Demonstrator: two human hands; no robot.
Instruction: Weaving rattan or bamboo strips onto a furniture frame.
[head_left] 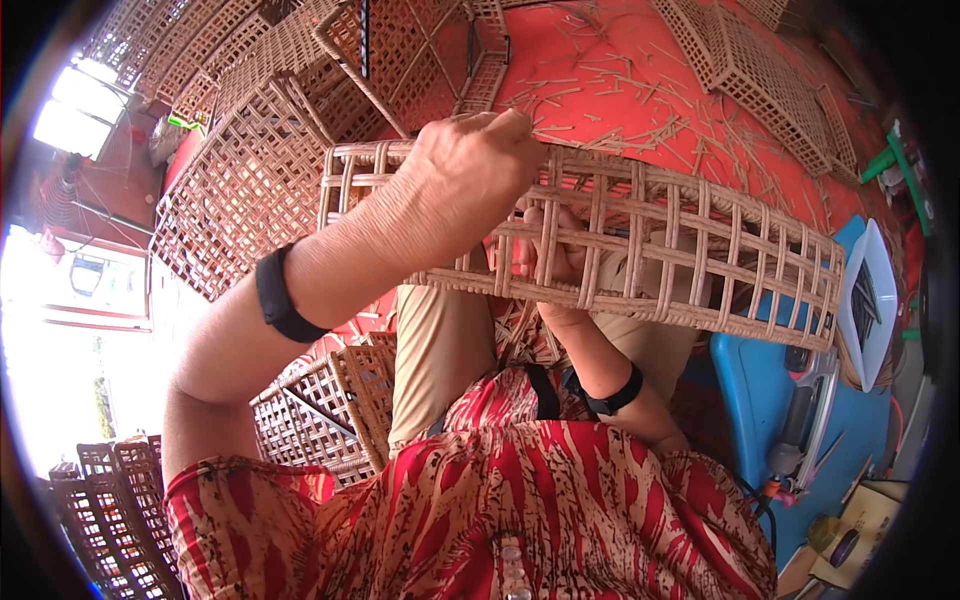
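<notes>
A long, open-weave wicker basket [690, 240] lies across my lap, its lattice side facing up toward me. My left hand [480, 165] is closed in a fist at the upper rim, over the basket's left half. Whatever lies between its fingers is hidden from this view. Through the gaps in the lattice shows my right hand [555, 245], reaching up from below. Its fingers are curled against the woven strands, gripping the basket from the inner side. Both wrists wear black bands.
Several woven baskets [240, 190] are stacked at the far left, with more [770, 90] at the far right. Loose cane scraps [640, 105] litter the red floor. On my right, a blue stool [740, 390] bears a clear-handled tool [797, 425], near a white tray [865, 300].
</notes>
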